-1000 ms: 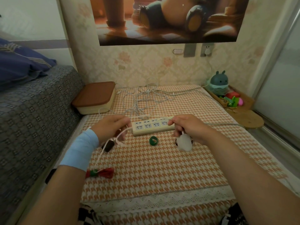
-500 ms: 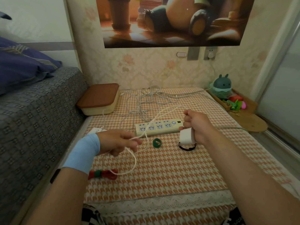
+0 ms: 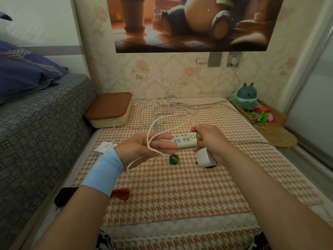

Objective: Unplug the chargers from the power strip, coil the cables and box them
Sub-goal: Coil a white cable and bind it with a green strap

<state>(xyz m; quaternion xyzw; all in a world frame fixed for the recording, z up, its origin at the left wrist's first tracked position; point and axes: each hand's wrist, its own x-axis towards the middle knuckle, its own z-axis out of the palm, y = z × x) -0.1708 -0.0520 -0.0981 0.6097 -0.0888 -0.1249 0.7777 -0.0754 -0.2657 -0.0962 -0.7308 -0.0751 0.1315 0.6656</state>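
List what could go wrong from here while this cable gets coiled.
1. The thin white cable only lies looped over the left hand's straight fingers, so the loops may slip off.
2. Its slack from the white charger block in the right hand arcs near the tangle of loose white cables, and may snag them.

The houndstooth-covered surface (image 3: 180,192) bears a power strip (image 3: 183,142) at centre, a green ring (image 3: 173,159) at its 6 o'clock. A lidded box (image 3: 110,110) lies at 10 o'clock, loose cables (image 3: 169,109) at 12.
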